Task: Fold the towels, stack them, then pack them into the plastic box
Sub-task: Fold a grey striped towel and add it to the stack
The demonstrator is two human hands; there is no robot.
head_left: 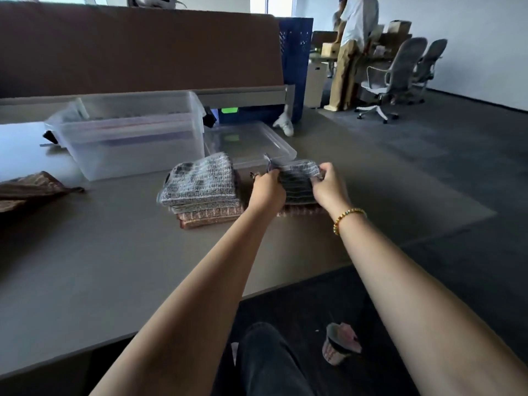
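A stack of folded towels [200, 190], grey checked on top and brown below, lies on the grey table [85, 267]. Right of it, both my hands grip a dark grey checked towel [298, 181] that rests on a second low pile. My left hand [267, 192] pinches its left edge and my right hand [328, 185] holds its right edge. The clear plastic box [128, 138] stands behind the stack, without its lid, with some flat items showing inside. Its clear lid [251, 144] lies flat to the right of the box.
An unfolded brown towel [31, 190] lies at the table's left edge. A brown partition [137, 47] runs behind the table. A small towel [340, 344] lies on the dark floor by my leg. A person [351, 50] and office chairs [400, 72] stand at the far right.
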